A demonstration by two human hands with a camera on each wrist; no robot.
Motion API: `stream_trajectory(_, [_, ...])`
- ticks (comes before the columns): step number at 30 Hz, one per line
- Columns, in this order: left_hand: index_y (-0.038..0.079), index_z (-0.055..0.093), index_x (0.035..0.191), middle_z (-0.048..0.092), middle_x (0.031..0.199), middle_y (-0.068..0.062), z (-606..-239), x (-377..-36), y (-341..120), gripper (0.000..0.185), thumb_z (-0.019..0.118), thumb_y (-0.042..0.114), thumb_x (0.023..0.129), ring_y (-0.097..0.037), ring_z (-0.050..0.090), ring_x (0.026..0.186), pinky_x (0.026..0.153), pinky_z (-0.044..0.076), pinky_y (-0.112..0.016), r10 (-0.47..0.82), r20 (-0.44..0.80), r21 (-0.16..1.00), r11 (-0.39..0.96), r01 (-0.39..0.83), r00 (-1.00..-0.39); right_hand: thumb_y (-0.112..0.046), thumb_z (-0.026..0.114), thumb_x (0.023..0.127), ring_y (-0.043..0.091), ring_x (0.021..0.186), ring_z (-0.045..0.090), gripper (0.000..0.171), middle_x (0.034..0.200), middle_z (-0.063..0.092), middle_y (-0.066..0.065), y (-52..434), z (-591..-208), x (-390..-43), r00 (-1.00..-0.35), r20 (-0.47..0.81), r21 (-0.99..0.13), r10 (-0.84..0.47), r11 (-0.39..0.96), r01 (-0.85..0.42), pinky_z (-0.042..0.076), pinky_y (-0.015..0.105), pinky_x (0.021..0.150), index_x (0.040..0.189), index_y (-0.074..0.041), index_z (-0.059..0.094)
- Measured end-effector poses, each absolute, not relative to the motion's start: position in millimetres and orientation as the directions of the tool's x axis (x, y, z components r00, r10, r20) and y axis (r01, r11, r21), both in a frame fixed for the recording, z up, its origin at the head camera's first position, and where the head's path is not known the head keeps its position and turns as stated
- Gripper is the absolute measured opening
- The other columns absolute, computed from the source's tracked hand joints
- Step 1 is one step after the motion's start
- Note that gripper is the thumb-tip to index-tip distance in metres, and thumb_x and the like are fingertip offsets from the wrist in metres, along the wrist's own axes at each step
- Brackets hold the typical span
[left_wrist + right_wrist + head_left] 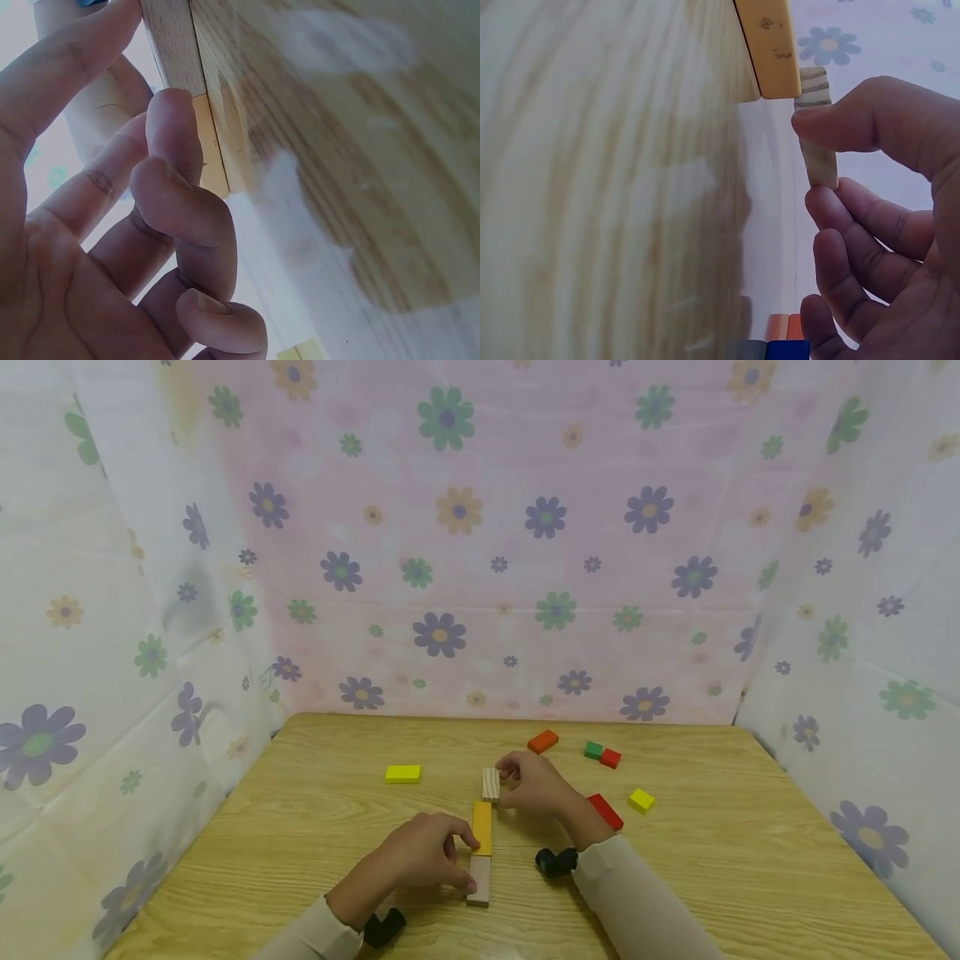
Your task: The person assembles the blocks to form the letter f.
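Three blocks form a line running away from me on the table: a plain wooden block [479,881] nearest, an orange-yellow block [482,827] in the middle, and a striped wooden block [491,783] at the far end. My right hand [540,789] pinches the striped block from its right side, thumb near the orange-yellow block's end. In the right wrist view the striped block [823,166] stands between thumb and fingers, close to the orange-yellow block [772,52]. From the left, my left hand [420,852] touches the line, thumb at the plain block, index finger at the orange-yellow one.
A yellow block [403,774] lies to the left. Toward the right are an orange-red block [543,742], a green block [593,750] beside a small red one [611,758], a longer red block [605,812] partly behind my right wrist, and a small yellow block [641,801].
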State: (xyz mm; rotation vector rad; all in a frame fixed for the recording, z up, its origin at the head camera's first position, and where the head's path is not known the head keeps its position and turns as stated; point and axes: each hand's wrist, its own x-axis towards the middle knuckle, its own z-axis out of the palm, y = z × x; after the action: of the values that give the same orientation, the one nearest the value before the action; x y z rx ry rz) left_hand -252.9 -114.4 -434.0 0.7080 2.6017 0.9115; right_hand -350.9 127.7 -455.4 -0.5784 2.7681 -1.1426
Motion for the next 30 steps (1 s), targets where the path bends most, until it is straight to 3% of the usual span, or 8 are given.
stream_trajectory(30, [0.026, 0.077, 0.109, 0.064, 0.07, 0.01, -433.8, -253.1, -115.0, 0.042, 0.095, 0.037, 0.073, -0.009, 0.058, 0.059, 0.053, 0.044, -0.027, 0.521, -0.11, 0.624, 0.699, 0.349, -0.846, -0.007, 0.085, 0.077, 0.019, 0.104, 0.061, 0.049, 0.112, 0.066, 0.0, 115.4, -451.5, -346.9, -0.933, 0.055, -0.693, -0.357, 0.658, -0.293, 0.054, 0.043, 0.095, 0.123, -0.012, 0.067])
